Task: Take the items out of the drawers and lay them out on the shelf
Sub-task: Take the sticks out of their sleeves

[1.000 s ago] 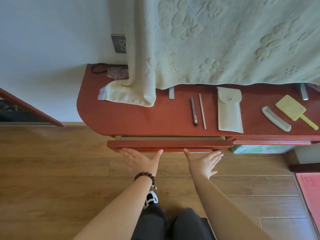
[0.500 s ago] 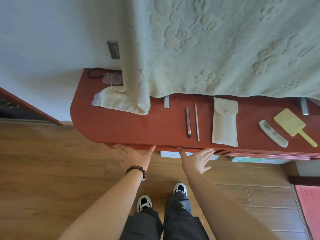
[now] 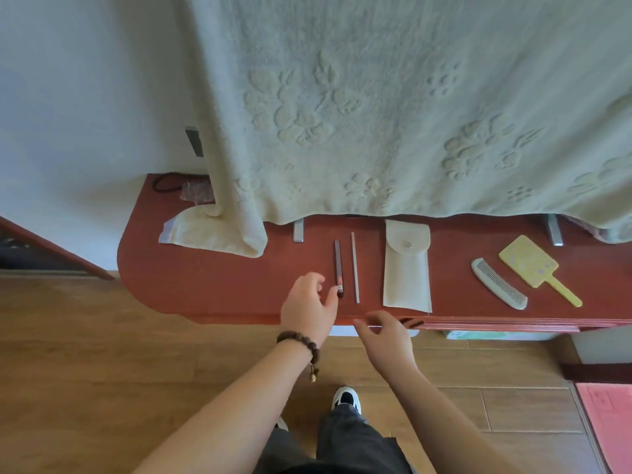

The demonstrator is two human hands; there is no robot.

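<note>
A red-brown shelf (image 3: 222, 285) carries a dark brown stick (image 3: 338, 261), a thin grey rod (image 3: 355, 268), a cream snap pouch (image 3: 406, 268), a pale comb (image 3: 497, 287) and a yellow hand mirror (image 3: 528, 261). My left hand (image 3: 307, 306), with a bead bracelet at the wrist, is over the shelf's front; one fingertip touches the near end of the dark stick and the other fingers are loosely curled. My right hand (image 3: 386, 336) hovers at the shelf's front edge, fingers loosely bent, holding nothing. The drawer fronts under the edge sit pushed in.
A large pale embossed blanket (image 3: 376, 114) hangs over the back of the shelf, its corner (image 3: 212, 230) lying on the left part. Two metal brackets (image 3: 298, 230) (image 3: 554, 230), a black cord (image 3: 164, 184) and a wall socket (image 3: 194, 142) lie behind. A pink mat (image 3: 608, 415) covers the floor at right.
The drawer that stood slightly out has been pushed in. Both hands rose from the drawer front; the left one now reaches onto the shelf to the dark stick's end.
</note>
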